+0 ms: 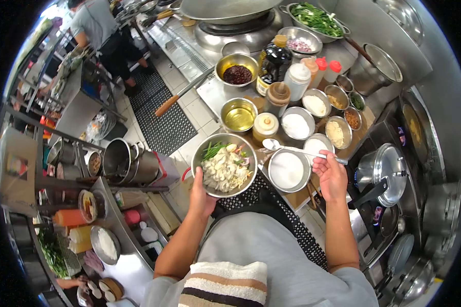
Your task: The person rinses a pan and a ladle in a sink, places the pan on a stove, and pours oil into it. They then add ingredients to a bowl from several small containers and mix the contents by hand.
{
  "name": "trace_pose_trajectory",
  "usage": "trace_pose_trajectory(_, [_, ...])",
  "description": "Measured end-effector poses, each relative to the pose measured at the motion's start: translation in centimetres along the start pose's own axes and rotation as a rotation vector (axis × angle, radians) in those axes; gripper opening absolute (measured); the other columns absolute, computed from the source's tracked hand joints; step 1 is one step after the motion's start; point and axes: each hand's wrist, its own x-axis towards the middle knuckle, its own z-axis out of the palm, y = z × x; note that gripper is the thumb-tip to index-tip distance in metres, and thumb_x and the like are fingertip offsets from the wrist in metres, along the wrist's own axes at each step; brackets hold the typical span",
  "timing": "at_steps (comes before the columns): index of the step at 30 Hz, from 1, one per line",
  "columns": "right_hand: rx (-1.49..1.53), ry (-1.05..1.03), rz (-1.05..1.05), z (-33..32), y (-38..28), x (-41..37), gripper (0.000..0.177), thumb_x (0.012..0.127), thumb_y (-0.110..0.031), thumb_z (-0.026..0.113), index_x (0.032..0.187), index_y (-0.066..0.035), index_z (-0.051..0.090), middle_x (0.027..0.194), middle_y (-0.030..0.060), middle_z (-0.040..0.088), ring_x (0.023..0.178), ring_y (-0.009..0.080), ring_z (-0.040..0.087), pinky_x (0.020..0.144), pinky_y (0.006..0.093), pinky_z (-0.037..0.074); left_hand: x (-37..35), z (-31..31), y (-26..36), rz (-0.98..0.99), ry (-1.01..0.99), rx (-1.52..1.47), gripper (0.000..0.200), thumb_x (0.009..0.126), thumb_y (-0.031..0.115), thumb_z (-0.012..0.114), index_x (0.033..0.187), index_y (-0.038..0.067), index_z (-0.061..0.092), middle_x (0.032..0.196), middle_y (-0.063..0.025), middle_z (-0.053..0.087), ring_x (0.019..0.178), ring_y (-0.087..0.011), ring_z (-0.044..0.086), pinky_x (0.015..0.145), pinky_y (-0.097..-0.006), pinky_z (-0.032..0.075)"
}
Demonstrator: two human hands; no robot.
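My left hand (202,197) grips the left rim of a steel bowl (253,176), which holds pale coated pieces (223,173), green stalks and bean sprouts. In my right hand (331,176) is the handle of a metal spoon (271,145). The spoon's bowl end lies over the gap between the steel bowl and several small bowls, near a squeeze bottle with a yellowish filling (265,128). Below the spoon handle stands a bowl of white powder or grains (287,170). A bowl of yellow oil (239,116) is just behind the steel bowl.
Ahead stand a bowl of dark red sauce (237,74), a dark bottle (274,61) and a large wok (225,10). At right, a lidded pot (389,171) sits near lit burners. A person (95,30) stands at the upper left; another person's hand (74,282) shows lower left.
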Motion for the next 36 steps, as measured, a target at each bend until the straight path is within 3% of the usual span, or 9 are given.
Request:
trace_pose_trajectory(14, [-0.301,-0.322,0.010,7.7,4.0,-3.9,0.030,0.093,-0.021,0.044,0.102,0.004,0.056,0.082,0.0139,0.063,0.073,0.0165,0.061,0.070,0.0282,0.050,-1.4,0.1,0.4,-0.033,0.054,0.013,0.058,0.090,0.052,0.037,0.129,0.009,0.038,0.127,-0.0103,0.048,0.113,-0.0266,0.050,0.090,-0.0495,0.043])
trace_pose_trajectory(18, [-0.349,-0.349,-0.099,10.4,4.6,-3.9,0.029,0.093,-0.022,0.046,0.102,0.004,0.055,0.083,0.0124,0.063,0.073,0.0167,0.060,0.069,0.0291,0.049,-1.9,-0.7,0.2,-0.026,0.053,0.011,0.055,0.091,0.051,0.037,0.129,0.011,0.039,0.125,-0.0092,0.049,0.112,-0.0250,0.051,0.089,-0.0479,0.044])
trace_pose_trajectory(26, [-0.458,-0.307,-0.291,8.8,3.6,-2.9,0.027,0.093,-0.016,0.045,0.103,0.006,0.057,0.084,0.0116,0.064,0.073,0.0151,0.061,0.068,0.0271,0.050,-2.6,-1.4,0.6,-0.021,0.060,-0.022,0.056,0.091,0.052,0.036,0.130,0.012,0.038,0.128,-0.0073,0.047,0.114,-0.0239,0.049,0.088,-0.0467,0.045])
trace_pose_trajectory(36, [-0.461,-0.354,-0.242,8.7,2.7,-6.2,0.026,0.093,-0.015,0.045,0.103,0.006,0.057,0.083,0.0132,0.064,0.073,0.0165,0.061,0.069,0.0283,0.050,-1.8,-1.4,1.2,-0.020,0.057,-0.038,0.059,0.090,0.054,0.037,0.128,0.010,0.039,0.127,-0.0098,0.048,0.113,-0.0254,0.050,0.089,-0.0462,0.044])
